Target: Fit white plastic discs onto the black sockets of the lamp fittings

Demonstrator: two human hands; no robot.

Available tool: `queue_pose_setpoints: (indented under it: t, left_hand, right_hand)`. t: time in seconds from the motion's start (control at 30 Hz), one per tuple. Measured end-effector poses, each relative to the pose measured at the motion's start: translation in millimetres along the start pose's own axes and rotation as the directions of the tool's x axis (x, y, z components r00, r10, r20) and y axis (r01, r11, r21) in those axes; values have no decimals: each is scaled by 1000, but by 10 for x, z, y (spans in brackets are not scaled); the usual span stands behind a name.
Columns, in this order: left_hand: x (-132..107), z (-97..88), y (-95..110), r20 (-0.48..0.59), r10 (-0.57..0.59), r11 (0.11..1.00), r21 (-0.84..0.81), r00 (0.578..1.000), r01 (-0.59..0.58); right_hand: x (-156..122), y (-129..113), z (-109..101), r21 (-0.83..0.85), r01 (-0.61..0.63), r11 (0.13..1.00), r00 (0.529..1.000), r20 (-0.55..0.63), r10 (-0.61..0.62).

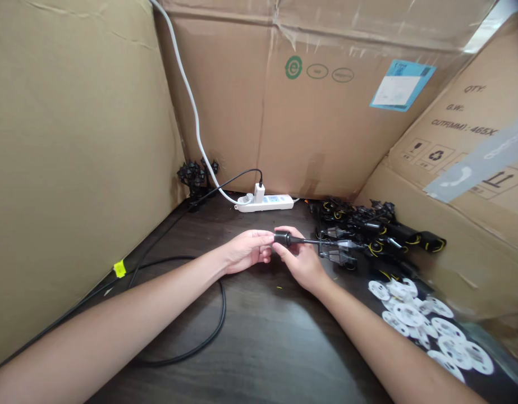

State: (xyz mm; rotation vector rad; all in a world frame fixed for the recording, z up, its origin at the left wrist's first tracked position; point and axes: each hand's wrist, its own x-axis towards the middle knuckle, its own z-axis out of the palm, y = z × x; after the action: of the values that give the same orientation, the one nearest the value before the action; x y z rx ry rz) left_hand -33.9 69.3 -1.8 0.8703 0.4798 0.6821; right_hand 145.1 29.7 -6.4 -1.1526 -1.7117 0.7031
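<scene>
The right hand [299, 262] hid part of the black moulded piece [283, 238], and the underside of that piece could not be seen. Both forearms, along with the left hand's [247, 252] arm, ran out past the bottom edge. The tangled black fittings [360, 224] overlapped too much to count, and the black cluster [195, 177] in the far corner was too small to make out. The white perforated discs [410, 317] were blurred, and the blue-edged label [399, 85] was unreadable.
</scene>
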Motion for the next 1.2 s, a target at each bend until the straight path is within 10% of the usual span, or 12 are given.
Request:
queue_pose_setpoints:
  t: [0.93,1.2]
  left_hand:
    - [21,61,-70,-61,124,982,150,990,-114]
    - [-28,189,-190,-25,532,628,682,846,-375]
  right_hand:
    - [39,60,7,130,-164,978,981,-84,176]
    - [34,30,50,276,-257,926,962,-18,273]
